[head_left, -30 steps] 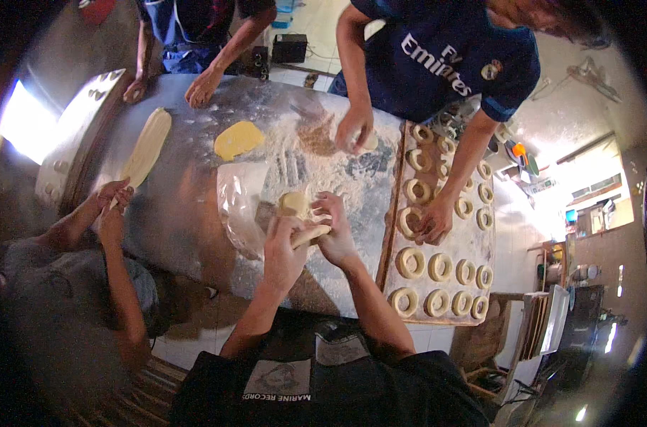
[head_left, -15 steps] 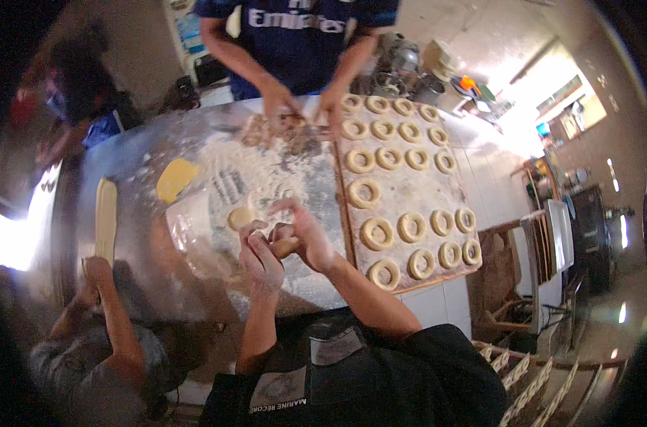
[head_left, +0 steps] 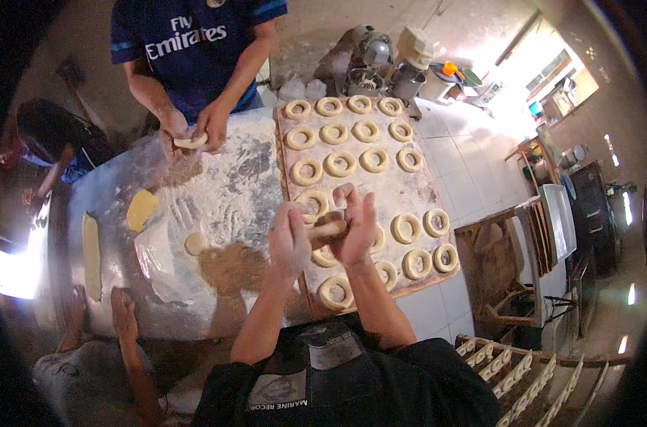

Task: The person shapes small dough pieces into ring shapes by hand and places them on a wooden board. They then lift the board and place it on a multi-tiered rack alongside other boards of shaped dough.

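Note:
Both my hands are raised over the left part of the floured board (head_left: 416, 185), where several rows of dough rings (head_left: 366, 132) lie. A short dough roll (head_left: 325, 229) stretches between my left hand (head_left: 290, 242) and my right hand (head_left: 357, 231); the fingers of both curl around its ends. Left of them, a round dough piece (head_left: 194, 243), a yellow dough slab (head_left: 142, 209) and a plastic sheet (head_left: 159, 263) lie on the floured metal table (head_left: 110, 185).
A co-worker (head_left: 195, 71) across the table holds a pale dough piece (head_left: 191, 142). Other people's hands (head_left: 124, 313) are at the left near a long dough strip (head_left: 92, 256). Pots (head_left: 409, 78), a wooden stand (head_left: 494, 263) and a rack (head_left: 523, 377) stand around the table.
My view and hands have swung right, from the floured table to the board, the dough roll still held. The co-worker opposite has moved from the board to holding dough over the table.

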Demonstrator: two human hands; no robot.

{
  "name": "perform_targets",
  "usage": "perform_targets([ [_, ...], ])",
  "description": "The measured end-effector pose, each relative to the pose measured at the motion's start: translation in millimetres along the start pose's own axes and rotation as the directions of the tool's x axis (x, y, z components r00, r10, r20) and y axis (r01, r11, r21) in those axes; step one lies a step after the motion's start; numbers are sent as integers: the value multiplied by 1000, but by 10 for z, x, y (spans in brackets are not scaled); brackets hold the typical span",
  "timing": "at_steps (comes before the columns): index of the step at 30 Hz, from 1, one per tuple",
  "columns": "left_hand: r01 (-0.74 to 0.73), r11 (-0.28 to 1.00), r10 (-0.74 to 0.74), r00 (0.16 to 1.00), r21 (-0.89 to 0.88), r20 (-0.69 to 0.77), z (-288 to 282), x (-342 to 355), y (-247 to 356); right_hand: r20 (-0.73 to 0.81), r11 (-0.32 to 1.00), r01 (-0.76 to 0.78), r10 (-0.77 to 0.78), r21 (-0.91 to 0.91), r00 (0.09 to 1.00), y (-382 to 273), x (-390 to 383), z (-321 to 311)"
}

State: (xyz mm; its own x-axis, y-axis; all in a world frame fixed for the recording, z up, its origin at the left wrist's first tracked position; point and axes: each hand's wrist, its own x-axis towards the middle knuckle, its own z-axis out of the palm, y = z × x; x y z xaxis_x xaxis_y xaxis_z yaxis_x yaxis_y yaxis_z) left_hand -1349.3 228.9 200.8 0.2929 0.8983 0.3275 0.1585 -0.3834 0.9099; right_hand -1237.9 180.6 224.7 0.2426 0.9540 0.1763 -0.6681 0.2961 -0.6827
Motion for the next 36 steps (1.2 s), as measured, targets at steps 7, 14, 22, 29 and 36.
perform_targets([
  [7,44,997,-55,985,69,162,831,239,81,-316,991,-132,136,34,939,-578,145,-761],
  [14,24,981,-55,986,191,156,1271,368,99,-158,991,-98,83,-87,984,-876,238,-1326],
  [22,264,939,-298,945,219,138,1585,687,-39,-328,709,-366,198,-602,924,-756,666,-1676],
  [29,373,648,-469,882,664,-38,1031,633,-10,-326,76,-319,-330,-945,886,-1074,412,-1516],
  [36,510,701,-476,855,498,-207,-439,-167,-373,-169,98,-189,184,-977,968,-81,190,-299],
])
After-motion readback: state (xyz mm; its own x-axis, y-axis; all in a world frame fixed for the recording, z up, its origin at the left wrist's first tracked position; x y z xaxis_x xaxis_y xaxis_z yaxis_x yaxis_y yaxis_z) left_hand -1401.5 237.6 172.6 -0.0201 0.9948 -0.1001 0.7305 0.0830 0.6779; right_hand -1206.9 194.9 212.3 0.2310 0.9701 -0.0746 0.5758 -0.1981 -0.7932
